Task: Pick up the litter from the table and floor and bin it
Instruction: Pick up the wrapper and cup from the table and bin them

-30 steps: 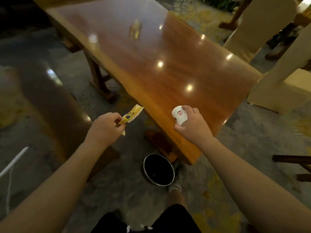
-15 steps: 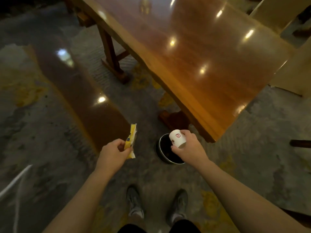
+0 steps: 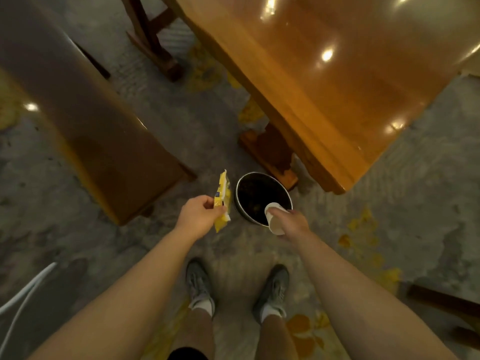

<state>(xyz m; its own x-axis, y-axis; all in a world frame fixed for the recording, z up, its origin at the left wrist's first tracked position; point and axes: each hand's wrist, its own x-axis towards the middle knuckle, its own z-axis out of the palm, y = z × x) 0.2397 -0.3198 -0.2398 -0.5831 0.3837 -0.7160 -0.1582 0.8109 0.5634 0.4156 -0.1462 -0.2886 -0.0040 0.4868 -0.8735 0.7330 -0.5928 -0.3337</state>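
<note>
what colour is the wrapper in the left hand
Yellow, with a small blue patch; the wrapper shows in the head view.

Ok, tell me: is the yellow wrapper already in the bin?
No, the left hand holds the wrapper beside the bin, not in it.

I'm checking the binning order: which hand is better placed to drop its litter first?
Right. The right hand holds the paper cup over the bin; the left hand holds the yellow wrapper beside the rim.

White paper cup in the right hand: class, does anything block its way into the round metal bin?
Nothing visible does. The white paper cup, tipped in the right hand, hangs over the open round metal bin.
</note>
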